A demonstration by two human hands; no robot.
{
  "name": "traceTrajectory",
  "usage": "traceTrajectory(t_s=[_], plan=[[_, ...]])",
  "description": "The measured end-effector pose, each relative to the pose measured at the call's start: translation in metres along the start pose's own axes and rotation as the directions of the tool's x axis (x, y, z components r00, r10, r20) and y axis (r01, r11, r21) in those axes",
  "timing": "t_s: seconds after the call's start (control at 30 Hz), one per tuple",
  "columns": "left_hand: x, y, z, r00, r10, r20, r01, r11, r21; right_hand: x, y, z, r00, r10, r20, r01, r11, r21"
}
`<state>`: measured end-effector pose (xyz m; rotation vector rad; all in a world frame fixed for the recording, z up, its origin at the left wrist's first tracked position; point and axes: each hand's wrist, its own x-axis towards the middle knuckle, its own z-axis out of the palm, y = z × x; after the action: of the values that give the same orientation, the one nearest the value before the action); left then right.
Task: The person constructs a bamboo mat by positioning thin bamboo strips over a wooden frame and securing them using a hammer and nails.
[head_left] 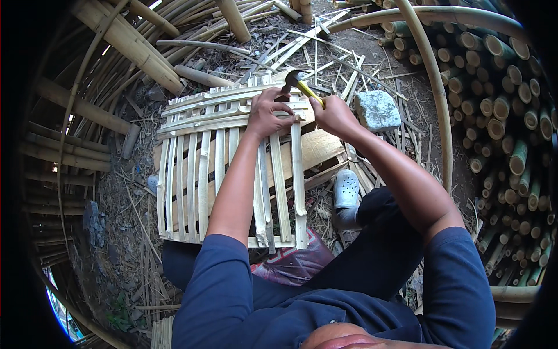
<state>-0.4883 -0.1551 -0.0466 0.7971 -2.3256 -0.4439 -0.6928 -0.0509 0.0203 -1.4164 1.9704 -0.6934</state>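
Observation:
A hammer with a dark claw head and a yellow handle is in my right hand, its fingers wrapped round the handle. The head is raised just above the far right corner of a slatted bamboo panel. My left hand rests over the panel's crosswise strips, thumb and fingers pinched together close to the end of a slat. What they pinch is too small to make out. Beneath the panel lies a wooden board, partly covered by the slats.
A pale stone block sits right of my right hand. Cut bamboo poles are stacked at the right, behind a bent pole. More poles lean at the left. Split strips litter the ground. My foot wears a grey clog.

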Motion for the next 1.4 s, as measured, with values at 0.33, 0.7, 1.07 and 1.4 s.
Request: traceTrajectory(t_s=[0.33, 0.7, 1.07, 1.4], plan=[[-0.001, -0.001, -0.003, 1.0, 0.019, -0.017, -0.019, 1.0, -0.013, -0.054, 0.007, -0.023, 0.987, -0.155, 0.035, 0.158, 0.969, -0.189], [0.001, 0.002, -0.004, 0.999, 0.04, -0.005, -0.04, 0.998, -0.045, -0.054, 0.022, -0.011, 0.976, -0.213, 0.037, 0.215, 0.945, -0.246], [0.0, -0.003, -0.004, 0.997, 0.056, 0.048, -0.056, 0.998, -0.016, -0.051, 0.019, -0.014, 0.985, -0.157, 0.068, 0.168, 0.96, -0.226], [0.003, -0.006, -0.001, 0.997, 0.027, 0.078, -0.026, 1.0, -0.007, -0.054, 0.027, 0.001, 0.951, -0.31, -0.011, 0.291, 0.902, -0.32]])
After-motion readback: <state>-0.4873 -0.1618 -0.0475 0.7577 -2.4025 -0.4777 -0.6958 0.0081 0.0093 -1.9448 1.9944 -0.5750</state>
